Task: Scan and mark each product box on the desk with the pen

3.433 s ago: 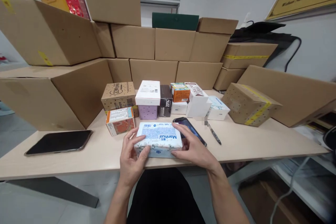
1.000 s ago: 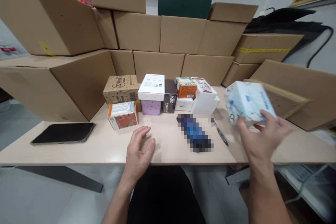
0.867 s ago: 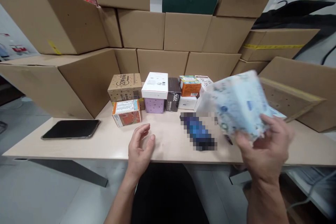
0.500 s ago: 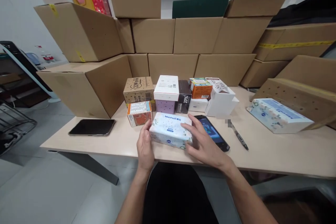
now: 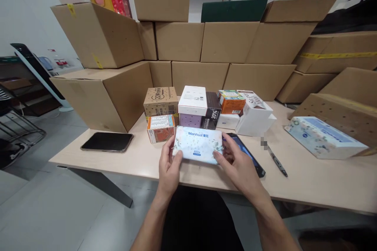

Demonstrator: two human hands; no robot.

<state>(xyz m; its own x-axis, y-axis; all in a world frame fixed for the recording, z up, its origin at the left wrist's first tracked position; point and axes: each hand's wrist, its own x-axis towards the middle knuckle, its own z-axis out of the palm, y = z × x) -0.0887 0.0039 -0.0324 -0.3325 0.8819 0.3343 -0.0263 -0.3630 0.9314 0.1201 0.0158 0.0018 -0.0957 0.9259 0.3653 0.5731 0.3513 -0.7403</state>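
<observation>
A pale blue and white tissue pack [image 5: 198,145] with a leaf print is held between my two hands, its broad printed face tipped up toward me. My left hand [image 5: 170,168] grips its left end, with the thumb on the front face. On the right end, my right hand [image 5: 240,166] closes with its thumb on the face and its fingers behind. Partly covered by my right hand, a dark phone [image 5: 253,160] with a lit screen lies on the table. Just behind the pack's left side sits a small orange and white box [image 5: 160,128].
Several small boxes are grouped behind the pack, including a white box [image 5: 193,101] and a brown carton [image 5: 160,100]. Another phone [image 5: 107,142] lies at left. To the right are a pen [image 5: 277,160] and another tissue pack [image 5: 324,137]. Stacked cardboard boxes [image 5: 200,75] wall the table's back.
The tissue pack has tilted so its printed face turns toward me. My right hand has moved from resting on its top and side to gripping its right end. The view has shifted slightly.
</observation>
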